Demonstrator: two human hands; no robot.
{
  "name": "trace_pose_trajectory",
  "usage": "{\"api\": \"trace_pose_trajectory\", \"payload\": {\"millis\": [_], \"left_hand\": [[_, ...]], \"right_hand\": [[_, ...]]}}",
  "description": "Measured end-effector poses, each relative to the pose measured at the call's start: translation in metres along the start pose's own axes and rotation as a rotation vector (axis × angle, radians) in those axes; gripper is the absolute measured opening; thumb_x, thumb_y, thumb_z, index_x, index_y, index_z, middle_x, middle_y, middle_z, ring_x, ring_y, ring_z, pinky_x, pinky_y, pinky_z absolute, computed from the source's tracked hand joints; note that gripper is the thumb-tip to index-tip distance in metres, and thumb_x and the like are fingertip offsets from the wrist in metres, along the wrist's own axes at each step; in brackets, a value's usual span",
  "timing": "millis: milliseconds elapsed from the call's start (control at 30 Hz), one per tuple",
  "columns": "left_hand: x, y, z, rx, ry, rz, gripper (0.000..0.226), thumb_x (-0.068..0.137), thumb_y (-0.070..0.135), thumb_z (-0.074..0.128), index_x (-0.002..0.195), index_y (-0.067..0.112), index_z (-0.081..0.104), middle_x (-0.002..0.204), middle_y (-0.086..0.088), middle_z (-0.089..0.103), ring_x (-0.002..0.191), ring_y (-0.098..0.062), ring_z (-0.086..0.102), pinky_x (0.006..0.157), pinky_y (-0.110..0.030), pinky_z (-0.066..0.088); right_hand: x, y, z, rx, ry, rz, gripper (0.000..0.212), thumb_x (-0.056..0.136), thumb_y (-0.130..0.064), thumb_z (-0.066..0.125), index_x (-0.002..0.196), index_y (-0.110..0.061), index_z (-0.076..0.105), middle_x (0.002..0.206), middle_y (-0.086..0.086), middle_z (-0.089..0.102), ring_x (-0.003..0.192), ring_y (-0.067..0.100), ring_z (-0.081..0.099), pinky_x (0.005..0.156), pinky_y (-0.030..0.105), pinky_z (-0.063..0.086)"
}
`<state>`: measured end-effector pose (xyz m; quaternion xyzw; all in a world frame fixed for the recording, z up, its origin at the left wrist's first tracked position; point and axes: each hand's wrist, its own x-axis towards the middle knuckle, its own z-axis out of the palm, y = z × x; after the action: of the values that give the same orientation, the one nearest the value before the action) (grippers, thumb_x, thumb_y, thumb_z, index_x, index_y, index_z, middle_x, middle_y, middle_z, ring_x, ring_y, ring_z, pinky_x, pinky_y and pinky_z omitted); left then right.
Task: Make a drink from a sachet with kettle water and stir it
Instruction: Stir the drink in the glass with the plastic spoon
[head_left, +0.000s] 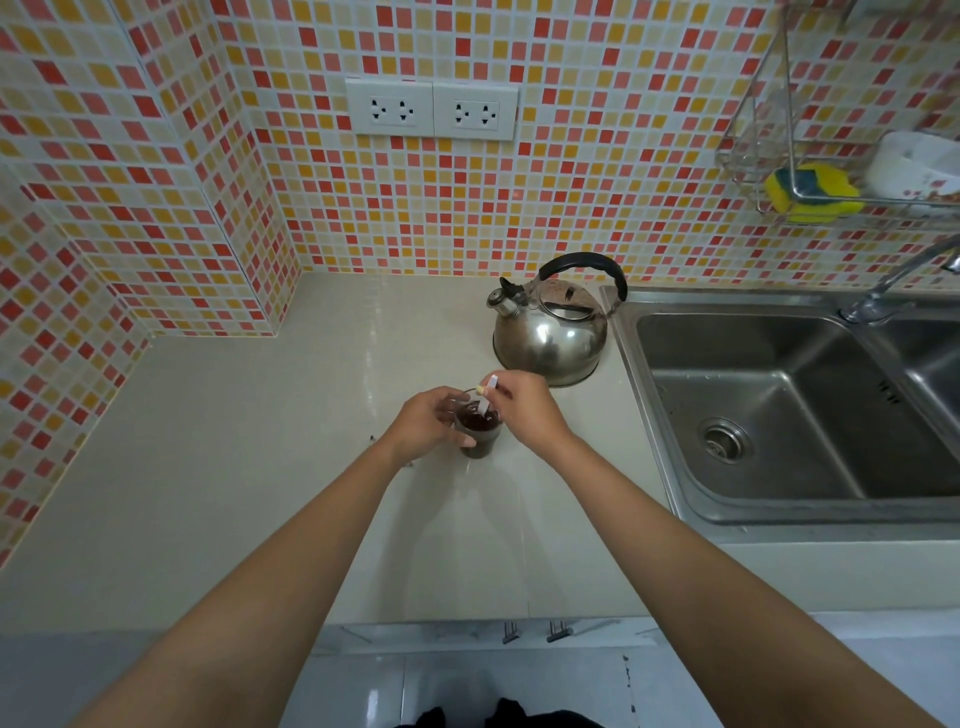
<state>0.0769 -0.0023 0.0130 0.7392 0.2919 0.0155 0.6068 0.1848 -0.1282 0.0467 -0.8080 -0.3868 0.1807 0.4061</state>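
Countertop (234, 467) runs pale and bare from the tiled corner on the left to the steel sink (769, 415) on the right, with its front edge just below both forearms; wide open room lies to the left of the glass, less to the right before the sink rim. Near the middle of the counter stands a small clear glass (479, 431) filled nearly to the top with dark reddish-brown drink. The left hand (428, 421) is wrapped around the glass's side, gripping it, while the right hand (524, 408) pinches a thin white stirrer (487, 397) that dips tilted into the liquid. Just behind the hands sits a steel kettle (550, 338) with a black handle, its spout pointing left, close to the sink's edge. On the wall above are two white socket plates (432, 109). A wire rack (810, 156) at upper right carries a yellow sponge (810, 192) and a white bowl (914, 166). A tap (893, 280) arches over the sink.
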Motion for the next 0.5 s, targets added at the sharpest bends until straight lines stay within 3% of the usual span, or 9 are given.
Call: {"api": "trace_pose_trajectory", "payload": {"millis": [100, 267, 400, 500], "left_hand": [[-0.001, 0.001, 0.000, -0.018, 0.005, 0.000, 0.066, 0.060, -0.013, 0.081, 0.121, 0.003, 0.059, 0.117, -0.016, 0.065, 0.098, -0.023, 0.059, 0.090, -0.033, 0.048], [-0.001, 0.000, 0.001, -0.010, 0.017, -0.007, 0.067, 0.060, -0.013, 0.081, 0.122, 0.001, 0.058, 0.121, -0.020, 0.065, 0.098, -0.026, 0.061, 0.089, -0.031, 0.048], [-0.001, 0.001, 0.001, -0.002, 0.016, -0.001, 0.068, 0.061, -0.011, 0.082, 0.123, 0.002, 0.059, 0.123, -0.019, 0.065, 0.104, -0.029, 0.061, 0.098, -0.039, 0.048], [-0.001, 0.002, 0.002, 0.001, 0.021, -0.001, 0.067, 0.061, -0.013, 0.081, 0.122, 0.002, 0.059, 0.122, -0.018, 0.065, 0.098, -0.023, 0.060, 0.093, -0.033, 0.049]], "right_hand": [[0.002, 0.006, -0.002, -0.070, -0.014, -0.014, 0.019, 0.091, -0.012, 0.055, 0.080, -0.001, 0.066, 0.072, 0.009, 0.061, 0.068, 0.020, 0.054, 0.064, 0.030, 0.042], [-0.003, 0.011, 0.004, 0.078, 0.041, 0.113, 0.029, 0.091, -0.011, 0.054, 0.063, -0.010, 0.062, 0.057, -0.002, 0.058, 0.052, 0.005, 0.051, 0.058, 0.024, 0.040], [-0.004, 0.006, 0.005, 0.036, 0.038, 0.055, 0.025, 0.092, -0.014, 0.054, 0.072, 0.000, 0.062, 0.070, 0.013, 0.061, 0.066, 0.022, 0.054, 0.062, 0.032, 0.041], [-0.002, 0.009, 0.002, -0.041, 0.045, 0.048, 0.027, 0.092, -0.015, 0.053, 0.066, -0.007, 0.055, 0.065, 0.005, 0.056, 0.065, 0.021, 0.052, 0.061, 0.032, 0.040]]}}
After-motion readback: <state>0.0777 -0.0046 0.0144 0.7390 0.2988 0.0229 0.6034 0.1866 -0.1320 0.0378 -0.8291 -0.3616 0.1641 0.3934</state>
